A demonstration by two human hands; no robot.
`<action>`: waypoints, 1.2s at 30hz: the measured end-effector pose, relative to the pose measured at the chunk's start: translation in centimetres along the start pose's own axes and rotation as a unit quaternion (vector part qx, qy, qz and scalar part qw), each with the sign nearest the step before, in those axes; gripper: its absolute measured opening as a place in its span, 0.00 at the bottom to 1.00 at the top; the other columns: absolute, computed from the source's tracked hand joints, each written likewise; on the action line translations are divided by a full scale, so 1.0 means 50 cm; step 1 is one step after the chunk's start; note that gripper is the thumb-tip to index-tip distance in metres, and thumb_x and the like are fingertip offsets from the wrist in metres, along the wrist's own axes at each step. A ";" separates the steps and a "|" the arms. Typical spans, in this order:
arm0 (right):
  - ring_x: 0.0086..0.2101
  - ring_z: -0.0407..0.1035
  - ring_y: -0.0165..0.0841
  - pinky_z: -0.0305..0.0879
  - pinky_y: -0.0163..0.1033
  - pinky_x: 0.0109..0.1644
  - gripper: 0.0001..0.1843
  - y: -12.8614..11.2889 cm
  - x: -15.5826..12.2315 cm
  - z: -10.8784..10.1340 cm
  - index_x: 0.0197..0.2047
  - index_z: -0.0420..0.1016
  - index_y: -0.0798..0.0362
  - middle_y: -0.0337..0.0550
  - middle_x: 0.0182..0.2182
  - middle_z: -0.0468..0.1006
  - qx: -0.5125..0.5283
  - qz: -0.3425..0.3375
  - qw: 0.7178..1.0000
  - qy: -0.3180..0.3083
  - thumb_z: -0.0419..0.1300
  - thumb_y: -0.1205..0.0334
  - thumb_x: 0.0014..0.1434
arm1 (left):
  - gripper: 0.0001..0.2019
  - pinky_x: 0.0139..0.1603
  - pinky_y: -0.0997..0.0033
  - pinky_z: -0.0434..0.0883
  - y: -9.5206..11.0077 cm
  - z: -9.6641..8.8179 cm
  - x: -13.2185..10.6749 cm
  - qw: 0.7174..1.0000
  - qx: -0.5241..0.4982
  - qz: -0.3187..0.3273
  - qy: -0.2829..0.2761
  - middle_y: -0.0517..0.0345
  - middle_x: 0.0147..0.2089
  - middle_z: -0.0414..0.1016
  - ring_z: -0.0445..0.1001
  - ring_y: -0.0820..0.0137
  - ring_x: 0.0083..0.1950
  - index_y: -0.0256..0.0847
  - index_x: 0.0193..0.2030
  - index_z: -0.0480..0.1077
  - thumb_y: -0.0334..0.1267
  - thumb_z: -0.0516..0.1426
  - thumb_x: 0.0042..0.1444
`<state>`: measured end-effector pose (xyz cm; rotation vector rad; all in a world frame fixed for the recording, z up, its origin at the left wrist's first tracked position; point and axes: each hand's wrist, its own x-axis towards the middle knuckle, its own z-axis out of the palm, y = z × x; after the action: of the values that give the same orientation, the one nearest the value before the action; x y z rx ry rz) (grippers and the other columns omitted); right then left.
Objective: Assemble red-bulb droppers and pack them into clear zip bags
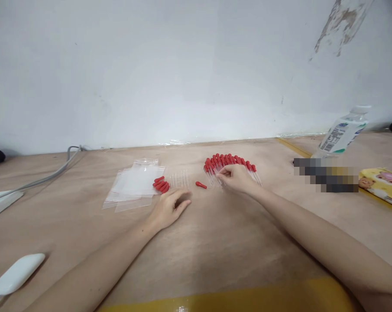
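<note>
My right hand (236, 177) is over a curved row of glass droppers with red rubber bulbs (228, 159). Its thumb and forefinger are pinched on the clear stem of a dropper at the left part of the row; the fingers partly hide the stems. My left hand (170, 208) rests on the table with the thumb apart from the fingers, holding nothing. Just beyond it lie several bare glass tubes (180, 178), partly covered by the fingers. A small pile of red rubber bulbs (161, 185) sits beside them. One loose red bulb (201, 185) lies between my hands.
Clear zip bags (131, 184) lie stacked at the left. Farther left are a grey cable (53, 173) and a white device (18, 273). On the right stand a tilted-looking plastic bottle (341, 132) and a yellow packet (382, 186). A white wall (183, 78) closes the back.
</note>
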<state>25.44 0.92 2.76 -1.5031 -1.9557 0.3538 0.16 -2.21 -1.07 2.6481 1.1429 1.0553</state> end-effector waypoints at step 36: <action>0.38 0.72 0.43 0.63 0.40 0.36 0.17 -0.072 0.069 0.106 0.36 0.76 0.58 0.58 0.36 0.77 -0.243 0.064 0.966 -0.062 0.52 0.55 0.57 | 0.08 0.51 0.53 0.61 0.014 0.020 0.044 0.987 0.156 0.037 0.017 0.52 0.47 0.73 0.66 0.58 0.51 0.42 0.42 0.71 0.34 0.54 0.56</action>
<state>18.85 3.91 1.89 -1.9615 -2.1524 0.0168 2.30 -1.07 -0.38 2.9411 1.3256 1.0108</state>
